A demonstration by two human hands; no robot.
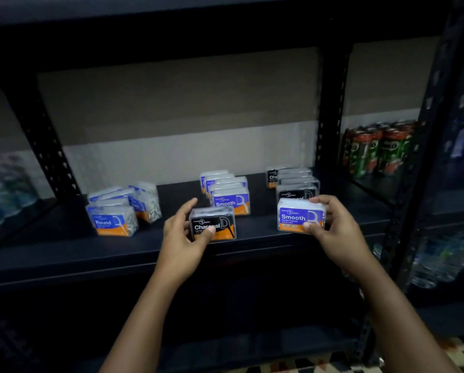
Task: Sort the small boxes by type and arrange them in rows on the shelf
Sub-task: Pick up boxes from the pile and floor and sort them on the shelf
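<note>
1. The dark metal shelf point(64, 246) holds three bunches of small clear plastic floss-pick boxes, sorted roughly by label, with white picks visible through the clear sides on the left bunch.
2. Left bunch: blue-and-orange "Round" boxes point(112, 220). I count about four, a bit jumbled, two in front and two behind; the back ones are blurry so don't quote me.
3. Middle row: blue-and-orange "Smooth" boxes point(230, 201) lined up front to back, roughly five, only the front label readable.
4. Right row: black-and-orange "Charcoal" boxes point(298, 188) also lined front to back, about five, with one more sitting just left of the row at the back.
5. The left hand point(181, 238) grips a black-labelled Charcoal box point(213, 224), thumb curled over its front lower edge, fingers behind it, index finger sticking up loose. The box sits right in front of the Smooth row, at the shelf's front part.
6. The right hand point(335, 227) pinches a blue-labelled Smooth box point(299, 216), thumb on the front, fingers wrapped over the top and right side. It's held directly in front of the Charcoal row, covering part of the front Charcoal label.
7. Next bay over to the right: a pack of red-and-green drink cans point(378, 149). Far left there are blurry bottles point(2, 189), can't tell what kind.
</note>
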